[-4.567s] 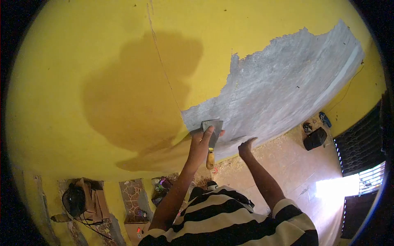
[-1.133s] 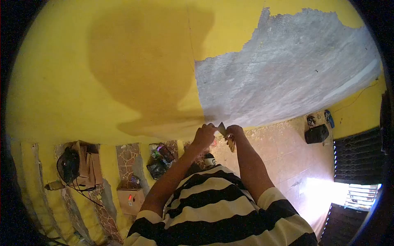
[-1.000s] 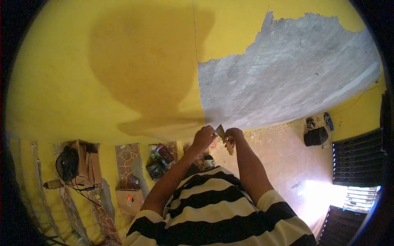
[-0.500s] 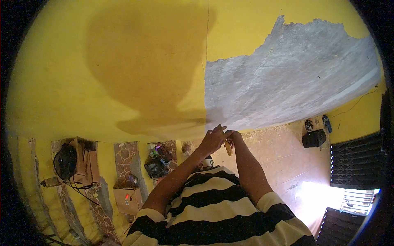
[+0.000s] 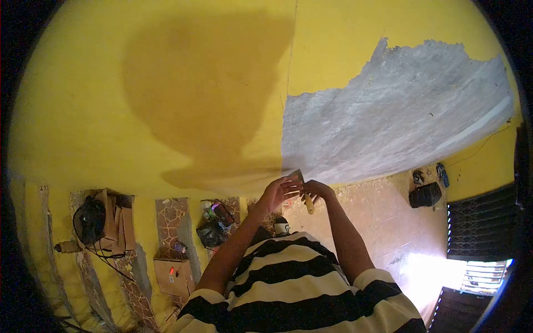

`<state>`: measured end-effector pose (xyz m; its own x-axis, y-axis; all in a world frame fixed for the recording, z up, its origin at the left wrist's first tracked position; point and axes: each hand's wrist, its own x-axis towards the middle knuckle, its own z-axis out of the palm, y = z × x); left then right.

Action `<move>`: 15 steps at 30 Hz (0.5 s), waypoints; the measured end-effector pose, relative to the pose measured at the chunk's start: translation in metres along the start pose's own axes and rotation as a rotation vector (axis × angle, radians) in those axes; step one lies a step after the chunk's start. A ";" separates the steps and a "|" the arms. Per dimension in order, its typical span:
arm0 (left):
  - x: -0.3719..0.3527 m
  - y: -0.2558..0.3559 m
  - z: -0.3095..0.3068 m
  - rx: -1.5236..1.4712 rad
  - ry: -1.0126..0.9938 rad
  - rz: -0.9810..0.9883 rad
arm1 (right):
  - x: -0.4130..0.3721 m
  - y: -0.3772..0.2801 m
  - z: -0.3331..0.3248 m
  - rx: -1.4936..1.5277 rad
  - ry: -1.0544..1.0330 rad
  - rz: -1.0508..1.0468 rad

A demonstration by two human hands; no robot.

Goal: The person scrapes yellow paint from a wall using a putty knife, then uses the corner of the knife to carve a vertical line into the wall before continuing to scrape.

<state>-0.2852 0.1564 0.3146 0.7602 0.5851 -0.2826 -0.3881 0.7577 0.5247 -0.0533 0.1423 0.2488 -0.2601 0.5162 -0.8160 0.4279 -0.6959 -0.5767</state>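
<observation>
A scraper with a yellowish handle [image 5: 310, 205] and a flat grey blade [image 5: 297, 175] is held in front of my chest, blade end towards the wall. My right hand [image 5: 318, 189] is closed around it where handle and blade meet. Beside the blade is my left hand [image 5: 281, 191], its fingers stretched out and slightly apart; whether they touch the blade is hard to tell. Just beyond both hands rises the wall, with bare grey plaster [image 5: 388, 116] on the right and yellow paint [image 5: 239, 72] on the left and above.
Cardboard boxes [image 5: 173, 272] and a black fan-like object [image 5: 89, 219] stand on the steps to the left. A dark plastic bag [image 5: 212, 234] lies closer in. On the right are a black bag [image 5: 425, 194] and a dark folding gate [image 5: 480, 222].
My left hand has shifted slightly left and its fingers have spread away from the scraper. The blade now shows, and my right hand has moved a little to the right.
</observation>
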 end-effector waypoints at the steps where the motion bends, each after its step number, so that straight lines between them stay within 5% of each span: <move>1: -0.005 0.006 0.005 0.002 0.003 0.008 | -0.018 -0.003 0.003 0.042 0.019 -0.102; 7: -0.012 0.017 0.017 -0.288 -0.052 0.146 | -0.094 -0.026 0.003 0.069 -0.022 -0.297; 9: -0.012 0.017 0.026 -0.124 0.083 0.268 | -0.119 -0.036 0.006 0.151 0.068 -0.392; 15: -0.005 0.008 0.045 0.104 0.057 0.298 | -0.193 -0.088 0.026 0.199 0.135 -0.608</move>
<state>-0.2691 0.1469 0.3564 0.5893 0.7943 -0.1475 -0.5316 0.5187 0.6696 -0.0630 0.0909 0.4560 -0.2883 0.8961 -0.3375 0.0674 -0.3326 -0.9407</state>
